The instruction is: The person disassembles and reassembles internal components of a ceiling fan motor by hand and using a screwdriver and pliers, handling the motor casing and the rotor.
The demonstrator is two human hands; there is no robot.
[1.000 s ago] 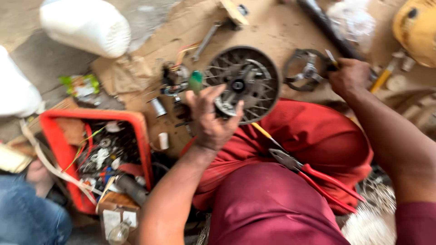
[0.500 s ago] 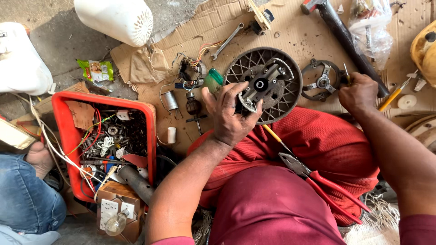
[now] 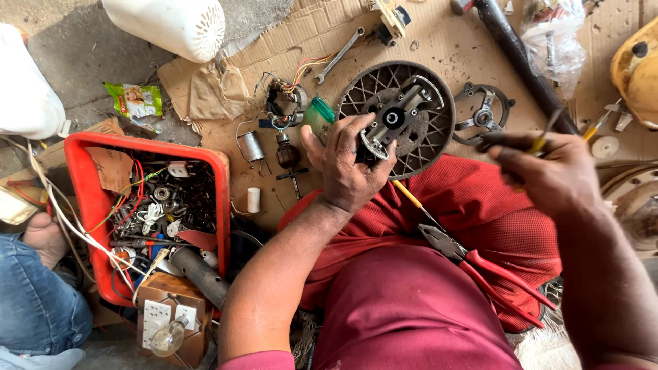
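left hand point(image 3: 349, 164) gripping fan motor hub point(image 3: 397, 116) | right hand point(image 3: 548, 171) pinching, seemingly, a screwdriver point(image 3: 541, 140) | pliers point(image 3: 480, 264) on lap

**What the things are made of**

The round wheel part point(image 3: 397, 116) is dull grey metal with thin wire spokes. The pliers point(image 3: 480, 264) are dark metal with shiny red plastic handles. The tray point(image 3: 82, 147) is smooth red plastic. The cardboard point(image 3: 452, 41) is rough brown paper. The spanner point(image 3: 339, 53) is bright metal. The lap cloth point(image 3: 493, 205) is soft red fabric.
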